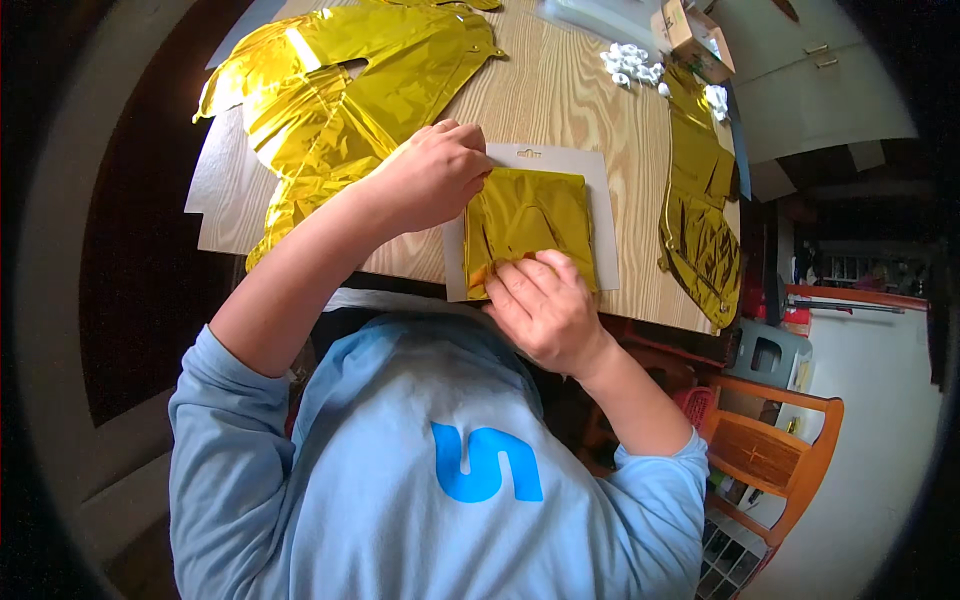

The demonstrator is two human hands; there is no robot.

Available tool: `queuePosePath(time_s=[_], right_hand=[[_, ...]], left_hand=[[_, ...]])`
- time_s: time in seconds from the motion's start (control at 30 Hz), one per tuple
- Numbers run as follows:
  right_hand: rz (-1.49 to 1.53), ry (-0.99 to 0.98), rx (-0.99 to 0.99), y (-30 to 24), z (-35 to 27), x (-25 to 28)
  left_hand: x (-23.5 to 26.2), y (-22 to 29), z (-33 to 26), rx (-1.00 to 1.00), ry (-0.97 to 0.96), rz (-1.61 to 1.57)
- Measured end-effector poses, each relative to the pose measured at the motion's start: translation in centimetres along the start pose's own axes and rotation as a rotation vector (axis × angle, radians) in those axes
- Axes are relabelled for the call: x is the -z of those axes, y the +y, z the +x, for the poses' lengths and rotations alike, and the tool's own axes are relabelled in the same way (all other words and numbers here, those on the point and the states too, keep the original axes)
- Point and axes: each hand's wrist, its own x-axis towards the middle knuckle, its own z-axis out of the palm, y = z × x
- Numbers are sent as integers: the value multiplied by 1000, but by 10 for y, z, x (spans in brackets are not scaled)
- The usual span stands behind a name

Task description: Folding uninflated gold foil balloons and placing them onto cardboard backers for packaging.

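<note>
A square of folded gold foil point(540, 215) lies on a white backing card point(597, 185) with a hang hole at its far edge. At the foil's far left corner is my left hand point(437, 178), its fingers curled in a pinch; what they hold, if anything, is hidden. My right hand point(545, 310) rests on the near edge of the foil, fingers extended over it and touching it. Its thumb cannot be seen. A large crumpled sheet of gold foil point(400, 85) spreads over the table to the left, beyond my left forearm.
On the right of the wooden table point(560, 115) lies another long piece of gold foil point(697, 180). Small white pieces point(630, 64) are heaped at the back right, beside an open cardboard box point(693, 42) and clear plastic point(600, 20). A wooden chair point(765, 450) stands to the right.
</note>
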Motion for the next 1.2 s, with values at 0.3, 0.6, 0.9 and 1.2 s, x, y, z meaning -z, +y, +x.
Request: queuePosePath(time_s=[0.3, 0.6, 0.9, 1.2], right_hand=[[-8, 26, 28, -2, -10, 0], [-170, 115, -2, -7, -4, 0], [-268, 137, 57, -5, 0, 2], [-267, 127, 21, -1, 1, 13]], left_hand=[[3, 4, -3, 15, -29, -23], [0, 1, -2, -18, 10, -44], [1, 0, -2, -11, -8, -90], [27, 34, -36, -423, 14, -28]])
